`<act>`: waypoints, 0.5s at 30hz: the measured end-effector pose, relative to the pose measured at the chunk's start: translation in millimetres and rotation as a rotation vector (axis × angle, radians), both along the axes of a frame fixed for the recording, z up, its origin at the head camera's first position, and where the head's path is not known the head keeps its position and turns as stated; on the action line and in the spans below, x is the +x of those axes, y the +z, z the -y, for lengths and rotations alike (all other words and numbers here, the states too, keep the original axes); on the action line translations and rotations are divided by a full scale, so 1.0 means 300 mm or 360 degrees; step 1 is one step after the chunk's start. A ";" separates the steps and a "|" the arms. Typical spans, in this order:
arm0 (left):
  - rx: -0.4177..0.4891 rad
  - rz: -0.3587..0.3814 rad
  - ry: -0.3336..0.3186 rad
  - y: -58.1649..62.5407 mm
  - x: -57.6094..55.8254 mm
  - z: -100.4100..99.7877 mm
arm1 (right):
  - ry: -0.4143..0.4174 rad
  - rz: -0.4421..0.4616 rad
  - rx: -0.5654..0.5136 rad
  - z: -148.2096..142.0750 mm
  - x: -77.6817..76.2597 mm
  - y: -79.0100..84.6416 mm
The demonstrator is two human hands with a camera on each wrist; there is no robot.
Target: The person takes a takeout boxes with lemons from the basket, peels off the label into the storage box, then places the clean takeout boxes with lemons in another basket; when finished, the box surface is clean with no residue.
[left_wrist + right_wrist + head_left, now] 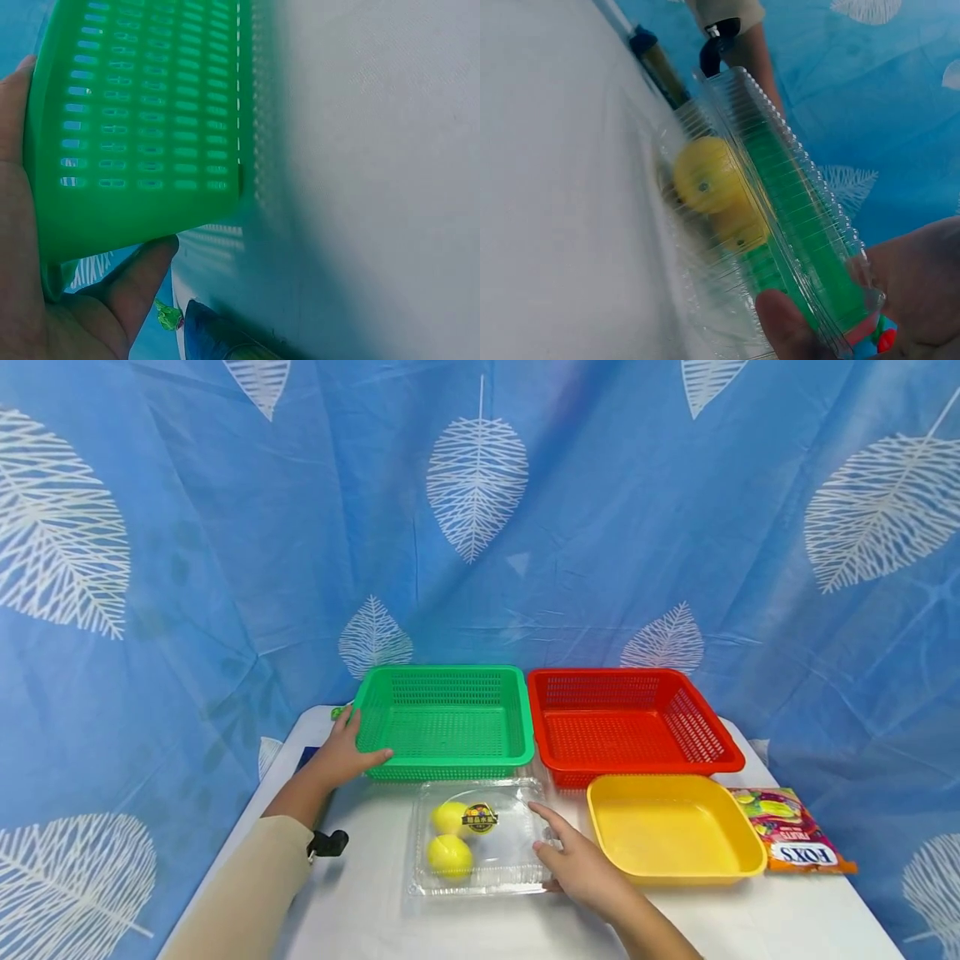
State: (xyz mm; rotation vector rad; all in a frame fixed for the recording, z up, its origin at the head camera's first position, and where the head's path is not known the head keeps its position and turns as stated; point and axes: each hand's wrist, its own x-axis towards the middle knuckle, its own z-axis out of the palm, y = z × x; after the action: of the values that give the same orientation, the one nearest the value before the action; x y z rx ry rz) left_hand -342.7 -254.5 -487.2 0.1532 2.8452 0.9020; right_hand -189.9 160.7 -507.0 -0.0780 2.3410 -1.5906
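Observation:
My left hand (pixel 347 756) is at the front left corner of the green basket (pixel 442 772); in the left wrist view its fingers and thumb bracket the corner of the basket wall (pixel 150 202). My right hand (pixel 581 864) grips the right edge of a clear plastic fruit box (pixel 517 852) with a dark label on its lid. The right wrist view shows the thumb (pixel 784 322) on the near side of that edge. Two lemons (pixel 450 857) lie in the box's left half.
A red basket (pixel 622 766) stands right of the green one. Before it sits a yellow tub (pixel 675 872), with a colourful FOX'S bag (pixel 795 835) at its right. A dark blue item (pixel 217 334), partly hidden, lies by the left forearm. A blue leaf-patterned curtain (pixel 585 527) hangs behind.

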 end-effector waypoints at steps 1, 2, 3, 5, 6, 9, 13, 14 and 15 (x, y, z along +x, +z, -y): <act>-0.0004 -0.0001 0.0000 0.001 0.004 0.000 | -0.0004 -0.0007 0.0014 0.001 0.000 -0.001; -0.0009 -0.0001 -0.0001 0.004 0.008 -0.001 | -0.0007 -0.0016 0.0034 0.002 0.000 -0.001; -0.0013 -0.0002 -0.0002 0.007 0.013 -0.001 | -0.0007 -0.0022 0.0047 0.003 -0.001 0.000; -0.0019 -0.0005 -0.0004 0.013 0.022 -0.001 | -0.0003 -0.0038 0.0066 0.002 -0.005 -0.001; -0.0024 -0.0011 -0.0010 0.014 0.025 -0.001 | -0.0002 -0.0044 0.0076 0.002 -0.006 -0.001; -0.0021 -0.0015 -0.0021 0.013 0.029 0.001 | -0.0006 -0.0053 0.0094 0.003 -0.010 -0.002; -0.0024 -0.0032 -0.0030 0.008 0.026 0.004 | -0.0037 -0.0049 0.0109 0.010 -0.015 -0.006; -0.0016 -0.0037 -0.0030 0.006 0.026 0.003 | -0.0047 -0.0048 0.0111 0.012 -0.015 -0.008; -0.0006 -0.0041 -0.0027 0.004 0.027 0.002 | -0.0054 -0.0048 0.0116 0.013 -0.015 -0.011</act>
State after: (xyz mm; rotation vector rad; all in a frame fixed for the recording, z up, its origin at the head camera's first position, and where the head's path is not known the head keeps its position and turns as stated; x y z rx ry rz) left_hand -334.5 -255.0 -485.8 0.1894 2.8642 0.8980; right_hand -194.4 156.7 -510.2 -0.0463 2.4329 -1.5283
